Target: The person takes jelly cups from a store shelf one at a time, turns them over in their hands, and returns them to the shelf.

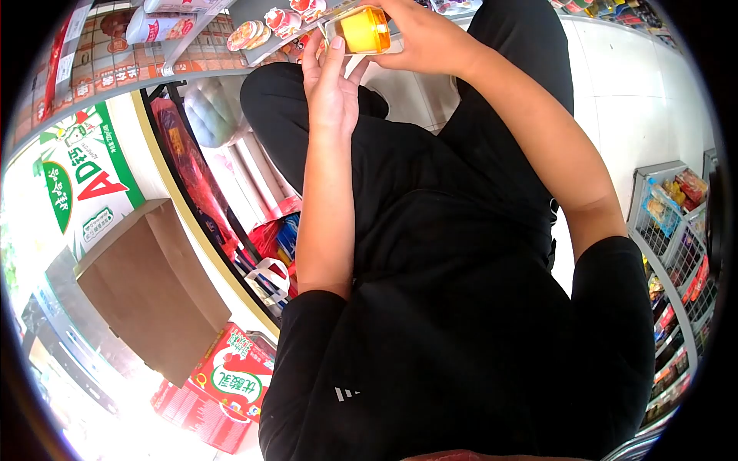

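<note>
Nearest is a black shirt [461, 346], and from left to right I see a brown cardboard box [154, 284], a grey shelf [247, 11], the half-curled left hand [332, 96] touching a yellow pack [363, 31] beside that shelf, the right hand [430, 38] gripping its other end, and a wire basket [661, 167].

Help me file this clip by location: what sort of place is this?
Most likely a small shop or convenience store: colourful packets fill wire baskets on one side, shelved containers sit opposite, and a red printed carton stands nearby.
</note>
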The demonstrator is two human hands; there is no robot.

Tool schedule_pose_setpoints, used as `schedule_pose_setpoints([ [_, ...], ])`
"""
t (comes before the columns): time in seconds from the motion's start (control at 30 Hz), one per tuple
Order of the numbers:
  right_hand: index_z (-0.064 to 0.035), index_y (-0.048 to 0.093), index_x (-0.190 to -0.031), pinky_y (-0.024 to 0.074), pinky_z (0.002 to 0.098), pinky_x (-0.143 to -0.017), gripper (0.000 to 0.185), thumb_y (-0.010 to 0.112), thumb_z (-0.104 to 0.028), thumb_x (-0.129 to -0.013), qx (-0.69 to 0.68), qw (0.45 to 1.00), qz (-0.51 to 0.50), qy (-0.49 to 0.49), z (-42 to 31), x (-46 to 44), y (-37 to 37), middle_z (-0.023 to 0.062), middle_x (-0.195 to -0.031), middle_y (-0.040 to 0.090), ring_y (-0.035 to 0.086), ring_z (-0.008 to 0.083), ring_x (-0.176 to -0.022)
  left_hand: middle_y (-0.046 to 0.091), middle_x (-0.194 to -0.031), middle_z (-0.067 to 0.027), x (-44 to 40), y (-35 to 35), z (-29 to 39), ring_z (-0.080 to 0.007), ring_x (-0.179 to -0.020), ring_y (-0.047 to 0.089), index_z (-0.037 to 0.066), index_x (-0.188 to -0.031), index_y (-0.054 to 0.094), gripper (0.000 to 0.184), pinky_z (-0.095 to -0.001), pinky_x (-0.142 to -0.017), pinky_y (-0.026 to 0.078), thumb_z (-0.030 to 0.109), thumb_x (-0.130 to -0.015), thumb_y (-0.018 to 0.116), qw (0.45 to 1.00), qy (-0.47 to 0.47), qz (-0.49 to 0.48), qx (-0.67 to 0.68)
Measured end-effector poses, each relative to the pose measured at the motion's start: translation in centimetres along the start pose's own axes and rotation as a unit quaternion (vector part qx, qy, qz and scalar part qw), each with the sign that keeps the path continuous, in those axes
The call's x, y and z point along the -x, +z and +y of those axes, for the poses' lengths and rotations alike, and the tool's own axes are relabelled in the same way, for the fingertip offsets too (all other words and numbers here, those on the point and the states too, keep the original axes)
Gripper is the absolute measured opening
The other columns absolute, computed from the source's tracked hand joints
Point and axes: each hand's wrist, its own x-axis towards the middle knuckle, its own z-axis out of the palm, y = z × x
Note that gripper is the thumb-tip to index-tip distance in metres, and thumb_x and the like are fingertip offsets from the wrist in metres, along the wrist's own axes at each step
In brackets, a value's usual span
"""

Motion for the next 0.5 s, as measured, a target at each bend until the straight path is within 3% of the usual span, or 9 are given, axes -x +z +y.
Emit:
schedule_pose_setpoints([
  [0.13, -0.0039, 0.050, -0.130, 0.0502, 0.0443, -0.100, 0.068, 0.085, -0.022, -0.075, -0.001, 1.000, 0.012, -0.009, 0.55, 0.04, 0.33, 0.0231, -0.122, 0.059, 0.060, 0.0413, -0.117, 0.058, -0.138, -0.0078, -0.17, -0.17, -0.39, -0.0230, -0.125, 0.059, 0.011, -0.150, 0.039, 0.063, -0.0496, -0.110, 0.045, 0.028, -0.099, 0.073, 0.999, 0.024, 0.022, -0.029],
  [0.23, -0.0039, 0.049, -0.132, 0.0502, 0.0439, -0.100, 0.071, 0.086, -0.022, -0.074, 0.011, 1.000, 0.007, -0.017, 0.75, 0.08, 0.56, 0.0235, -0.123, 0.058, 0.060, 0.0414, -0.118, 0.067, -0.116, -0.0078, -0.39, -0.10, -0.76, -0.0159, -0.114, 0.060, 0.005, -0.146, 0.044, 0.063, -0.0339, -0.102, 0.046, 0.016, -0.095, 0.078, 0.985, 0.139, 0.036, -0.096],
  [0.33, -0.0021, 0.048, -0.132, 0.0504, 0.0437, -0.100, 0.073, 0.087, -0.022, -0.074, 0.016, 1.000, -0.022, 0.014, 0.47, 0.05, 0.85, 0.0252, -0.123, 0.059, 0.061, 0.0416, -0.117, 0.066, -0.118, -0.0087, -0.47, -0.44, -0.99, -0.0161, -0.115, 0.060, 0.003, -0.145, 0.045, 0.062, -0.0321, -0.104, 0.044, 0.015, -0.094, 0.078, 0.978, 0.167, 0.036, -0.118],
  [0.4, 0.0001, 0.045, -0.133, 0.0506, 0.0424, -0.100, 0.076, 0.089, -0.028, -0.076, 0.012, 0.992, -0.086, 0.089, 0.10, 0.16, 0.72, 0.0277, -0.123, 0.060, 0.063, 0.0416, -0.116, 0.065, -0.121, -0.0104, -0.43, -0.74, -0.88, -0.0176, -0.114, 0.062, 0.003, -0.145, 0.045, 0.058, -0.0335, -0.104, 0.046, 0.012, -0.096, 0.075, 0.973, 0.180, 0.043, -0.136],
  [0.5, 0.0011, 0.043, -0.135, 0.0509, 0.0403, -0.099, 0.079, 0.089, -0.033, -0.080, -0.029, 0.989, -0.120, 0.080, -0.16, -0.18, 0.44, 0.0270, -0.122, 0.061, 0.065, 0.0370, -0.114, 0.064, -0.123, -0.0117, -0.50, -1.01, -0.53, -0.0190, -0.114, 0.063, 0.003, -0.144, 0.046, 0.053, -0.0342, -0.105, 0.049, 0.009, -0.098, 0.071, 0.971, 0.188, 0.053, -0.138],
])
